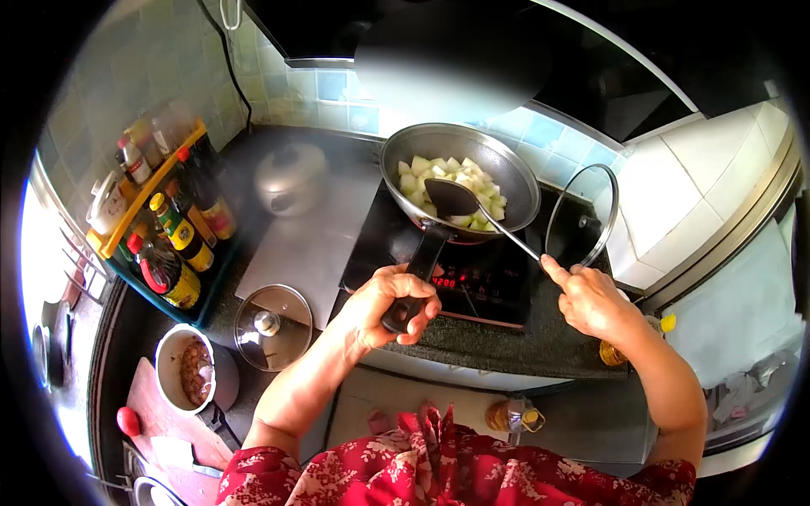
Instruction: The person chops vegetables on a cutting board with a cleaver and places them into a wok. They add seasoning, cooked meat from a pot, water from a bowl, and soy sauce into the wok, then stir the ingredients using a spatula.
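Note:
My left hand point(388, 305) is wrapped round the black handle of a deep wok point(516, 173), which sits on an induction cooktop point(498, 299) with red lit digits. Pale green-white vegetable chunks point(477, 181) fill the middle of the wok. In my right hand point(586, 295) is the long metal shaft of a spatula point(451, 198). Its dark blade rests at the near side of the chunks, covering some of them. The upper end of the spatula's handle is hidden in my fingers.
A glass lid point(584, 221) leans upright right of the wok; another glass lid point(273, 327) lies at left. Beyond it stands a lidded metal pot point(291, 179). Sauce bottles point(181, 232) crowd a rack on the left. A white pot point(221, 379) with brownish food stands on a pink cutting board point(143, 396).

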A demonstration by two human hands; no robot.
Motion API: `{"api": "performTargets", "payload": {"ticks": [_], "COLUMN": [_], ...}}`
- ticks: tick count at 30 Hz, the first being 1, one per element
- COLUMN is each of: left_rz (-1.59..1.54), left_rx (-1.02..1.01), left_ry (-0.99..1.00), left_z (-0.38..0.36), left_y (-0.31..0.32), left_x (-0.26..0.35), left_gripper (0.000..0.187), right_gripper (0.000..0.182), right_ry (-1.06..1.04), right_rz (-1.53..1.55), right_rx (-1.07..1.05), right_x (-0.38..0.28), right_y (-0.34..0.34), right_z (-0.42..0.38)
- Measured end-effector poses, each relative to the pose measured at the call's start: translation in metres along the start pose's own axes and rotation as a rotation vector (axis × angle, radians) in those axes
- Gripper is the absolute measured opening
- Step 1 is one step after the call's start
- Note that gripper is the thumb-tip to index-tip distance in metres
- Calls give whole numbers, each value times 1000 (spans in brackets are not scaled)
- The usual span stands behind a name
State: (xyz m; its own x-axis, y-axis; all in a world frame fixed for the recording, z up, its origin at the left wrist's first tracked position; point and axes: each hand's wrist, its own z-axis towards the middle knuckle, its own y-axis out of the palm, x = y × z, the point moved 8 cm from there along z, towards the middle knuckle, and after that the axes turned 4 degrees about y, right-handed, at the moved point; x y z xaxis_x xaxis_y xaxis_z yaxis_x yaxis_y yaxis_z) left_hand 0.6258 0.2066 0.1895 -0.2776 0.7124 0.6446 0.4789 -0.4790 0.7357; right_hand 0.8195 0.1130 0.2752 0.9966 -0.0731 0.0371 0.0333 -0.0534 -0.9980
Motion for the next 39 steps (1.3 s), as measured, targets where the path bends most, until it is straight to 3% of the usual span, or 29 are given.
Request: {"api": "performTargets", "payload": {"ticks": [3,5,17,21,24,26,29,34,39], "left_rz": [22,35,-11,6,-10,-57,-47,-51,-41], "left_rx": [-47,-31,-7,18,-40,-54,-22,-6,-10], "left_ry": [-13,21,9,51,119,101,103,99,110], "left_z": [1,-1,0,3,3,5,6,8,8], "left_y": [-2,1,2,1,7,4,2,3,5], "left_x": [0,3,3,6,11,8,9,8,8], "left_gripper": [33,33,42,53,65,76,80,83,83], "right_gripper": [57,57,57,58,57,59,59,59,60], "right_ry": [19,-82,102,205,103,336,376,362,334], "right_rz": [2,-82,339,79,2,587,861,1106,1134], "right_rx": [-36,80,85,137,227,-83,-166,-259,-221], "right_x": [10,10,55,89,104,104,107,96,76], "right_y": [13,19,-11,-5,6,19,14,8,3], "right_z": [20,30,46,58,70,73,78,67,45]}}
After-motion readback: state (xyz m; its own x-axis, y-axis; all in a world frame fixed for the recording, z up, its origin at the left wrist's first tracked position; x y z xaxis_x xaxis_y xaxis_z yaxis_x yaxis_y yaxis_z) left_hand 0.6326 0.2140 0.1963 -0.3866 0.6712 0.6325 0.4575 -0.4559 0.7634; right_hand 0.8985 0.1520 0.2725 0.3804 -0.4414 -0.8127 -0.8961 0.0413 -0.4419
